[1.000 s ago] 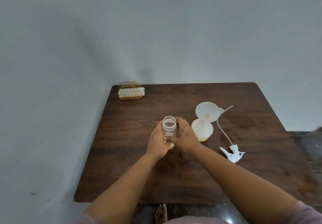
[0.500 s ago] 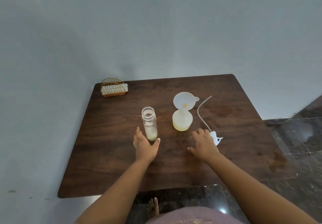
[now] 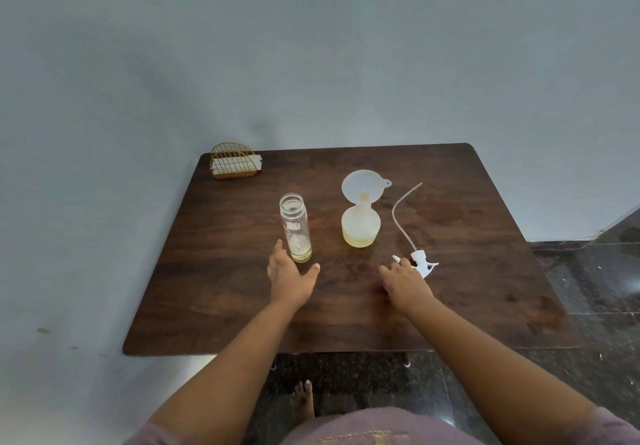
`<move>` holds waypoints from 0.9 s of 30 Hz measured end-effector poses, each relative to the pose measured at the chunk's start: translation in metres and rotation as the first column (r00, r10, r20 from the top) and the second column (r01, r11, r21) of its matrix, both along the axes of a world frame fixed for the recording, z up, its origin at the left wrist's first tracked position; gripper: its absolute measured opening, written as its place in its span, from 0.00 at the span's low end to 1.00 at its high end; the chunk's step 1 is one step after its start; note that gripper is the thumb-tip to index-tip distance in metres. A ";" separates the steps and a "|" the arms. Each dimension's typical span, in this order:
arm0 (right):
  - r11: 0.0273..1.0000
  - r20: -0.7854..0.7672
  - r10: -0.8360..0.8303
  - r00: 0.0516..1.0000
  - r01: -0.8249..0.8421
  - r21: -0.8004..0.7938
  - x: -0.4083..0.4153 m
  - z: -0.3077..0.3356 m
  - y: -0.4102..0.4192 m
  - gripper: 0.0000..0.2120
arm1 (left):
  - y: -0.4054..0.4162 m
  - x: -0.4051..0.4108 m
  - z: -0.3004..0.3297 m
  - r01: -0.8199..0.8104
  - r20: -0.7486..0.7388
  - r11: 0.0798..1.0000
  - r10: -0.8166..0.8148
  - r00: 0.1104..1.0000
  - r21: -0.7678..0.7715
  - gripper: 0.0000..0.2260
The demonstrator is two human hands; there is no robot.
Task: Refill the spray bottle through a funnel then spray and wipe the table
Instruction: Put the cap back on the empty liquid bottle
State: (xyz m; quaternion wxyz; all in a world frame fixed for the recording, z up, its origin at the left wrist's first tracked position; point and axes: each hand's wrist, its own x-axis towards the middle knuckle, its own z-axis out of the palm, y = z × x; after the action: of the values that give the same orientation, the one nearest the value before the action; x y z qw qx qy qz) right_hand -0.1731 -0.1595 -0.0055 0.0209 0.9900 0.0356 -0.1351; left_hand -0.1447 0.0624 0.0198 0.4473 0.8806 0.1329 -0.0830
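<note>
A clear uncapped bottle (image 3: 295, 227) stands upright on the dark wooden table (image 3: 221, 299), with a little yellowish liquid at its bottom. My left hand (image 3: 290, 278) is open just in front of it, not touching it. To the right stands a round translucent spray bottle (image 3: 361, 226) holding yellow liquid, with a white funnel (image 3: 362, 185) seated in its neck. The white spray head (image 3: 420, 262) with its long tube lies flat further right. My right hand (image 3: 406, 283) hovers fingers down right beside the spray head, holding nothing.
A gold wire holder with white napkins (image 3: 234, 166) sits at the table's far left corner. A pale wall runs behind and to the left. Dark tiled floor (image 3: 595, 306) lies to the right, and a bare foot (image 3: 303, 399) shows below the near edge.
Both hands let go of the clear bottle, which now stands alone. My left hand drew back just short of it and my right hand moved right to the spray head.
</note>
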 end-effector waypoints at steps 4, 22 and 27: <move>1.000 0.008 0.003 1.000 -0.004 0.022 0.000 -0.004 -0.002 0.11 | 0.004 -0.006 -0.002 -0.007 -0.014 1.000 0.007 1.000 0.009 0.42; 0.725 -0.215 -0.240 0.947 0.322 0.609 0.018 0.025 0.023 0.21 | 0.020 -0.009 0.020 -0.042 0.063 0.999 0.042 0.997 -0.003 0.42; -0.001 -0.559 -0.235 0.796 0.574 0.819 0.038 0.059 0.049 0.17 | 0.027 0.007 0.028 -0.060 0.102 0.998 0.060 0.993 -0.004 0.40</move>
State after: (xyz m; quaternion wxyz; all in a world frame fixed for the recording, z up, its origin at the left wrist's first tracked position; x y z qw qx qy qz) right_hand -0.1355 -0.1108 0.0537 -0.6679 0.6934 -0.1739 -0.2071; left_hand -0.1373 0.0897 0.0482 0.4563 0.8790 0.1360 -0.0244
